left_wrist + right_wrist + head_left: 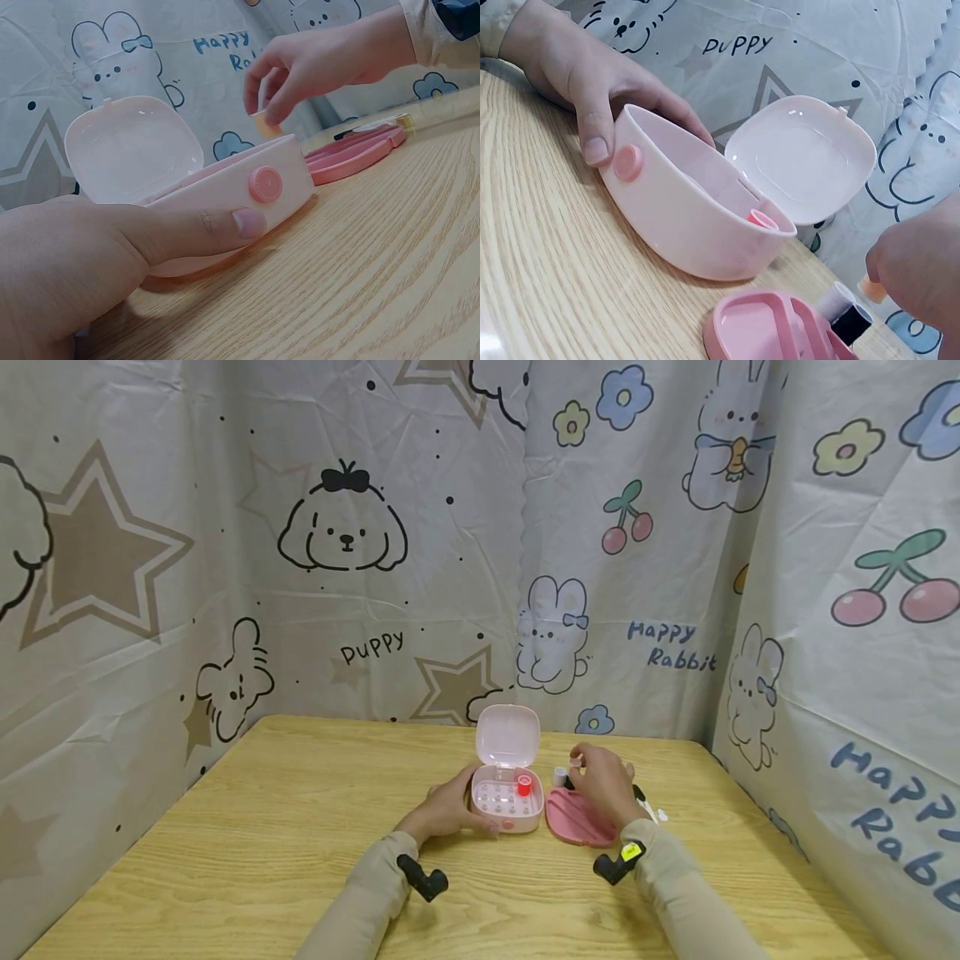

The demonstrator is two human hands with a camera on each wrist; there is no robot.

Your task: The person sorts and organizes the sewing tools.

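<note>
A pale pink box [527, 824] stands with its lid [508, 735] raised; small pegs line its inside. My left hand [444, 806] grips the box at its left side, thumb on the front by the round pink button [265, 184] and fingers round the back. One red thread spool [524, 786] sits inside at the right. Beyond the box's right side, my right hand [606, 783] pinches a small orange spool [264, 124] in the air. Below that hand are a white spool [835, 300] and a black spool [852, 324] beside the pink compartment tray [568, 822].
Small white and dark items [651, 810] lie right of the tray, partly behind my right hand. The wooden table [300, 793] ends at a printed cloth curtain [420, 610] at the back and sides.
</note>
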